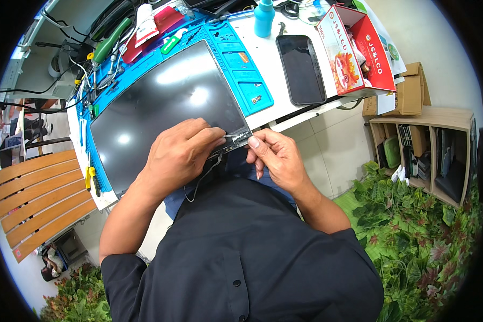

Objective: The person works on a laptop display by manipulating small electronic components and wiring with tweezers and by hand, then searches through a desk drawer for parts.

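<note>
A large dark laptop screen [166,91] lies tilted on a blue repair mat [255,88], with bright reflections across its surface. My left hand [180,155] rests over the screen's near right part, its thumb and fingers pinched together; what they hold is hidden. Just past these fingertips is a small metal hinge-like piece [239,138] at the corner. My right hand [278,159] pinches that same corner of the screen between thumb and forefinger. From the near edge, a thin cable [197,187] hangs down over my lap.
A black phone or tablet [301,70] lies right of the mat, beside an open red and white box [359,59]. Behind stands a blue bottle [263,19]. A green-handled screwdriver [111,40] and yellow-handled pliers [93,180] are at the left. A wooden shelf [432,123] stands right.
</note>
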Tool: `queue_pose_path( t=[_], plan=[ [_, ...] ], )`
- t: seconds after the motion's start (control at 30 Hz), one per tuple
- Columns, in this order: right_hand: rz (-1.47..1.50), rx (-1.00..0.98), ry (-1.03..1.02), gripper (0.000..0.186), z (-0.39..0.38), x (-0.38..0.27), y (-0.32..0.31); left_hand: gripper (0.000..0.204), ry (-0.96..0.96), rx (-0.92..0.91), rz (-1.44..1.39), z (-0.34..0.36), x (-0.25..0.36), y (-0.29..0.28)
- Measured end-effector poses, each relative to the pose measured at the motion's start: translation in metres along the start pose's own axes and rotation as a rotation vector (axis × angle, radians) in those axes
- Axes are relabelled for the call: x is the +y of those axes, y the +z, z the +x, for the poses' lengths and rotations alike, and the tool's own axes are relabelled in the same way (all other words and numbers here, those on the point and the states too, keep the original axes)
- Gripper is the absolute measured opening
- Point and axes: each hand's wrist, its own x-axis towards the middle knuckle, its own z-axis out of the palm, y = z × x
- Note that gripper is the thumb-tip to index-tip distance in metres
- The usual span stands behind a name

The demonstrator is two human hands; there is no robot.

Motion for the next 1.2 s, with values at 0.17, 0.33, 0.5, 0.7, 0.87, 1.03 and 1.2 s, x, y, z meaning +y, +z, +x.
queue_pose_path(
  t=[0.17,0.33,0.5,0.7,0.87,1.03,1.2],
  plan=[
    [0.031,-0.003,0.007,0.03,0.0,-0.001,-0.001,0.019,0.017,-0.025,0.018,-0.001,-0.003,-0.003],
    [0.037,-0.009,0.018,0.03,0.001,0.0,-0.001,0.021,0.044,0.003,0.012,-0.001,-0.004,-0.001],
    [0.035,-0.008,0.015,0.03,0.0,-0.001,-0.002,0.022,0.079,-0.002,0.018,0.002,-0.005,0.0],
    [0.058,-0.015,0.01,0.03,0.0,0.0,-0.001,0.021,0.095,-0.007,0.042,0.002,-0.005,-0.001],
    [0.055,-0.016,0.014,0.03,0.0,0.0,-0.002,0.021,0.071,-0.041,0.056,-0.004,-0.005,-0.009],
    [0.065,-0.006,0.01,0.03,0.0,-0.001,-0.001,0.021,0.082,-0.035,0.046,-0.005,-0.004,-0.01],
    [0.055,-0.004,0.008,0.03,0.0,0.0,-0.001,0.021,0.077,-0.034,0.031,-0.008,-0.004,-0.009]
  ],
)
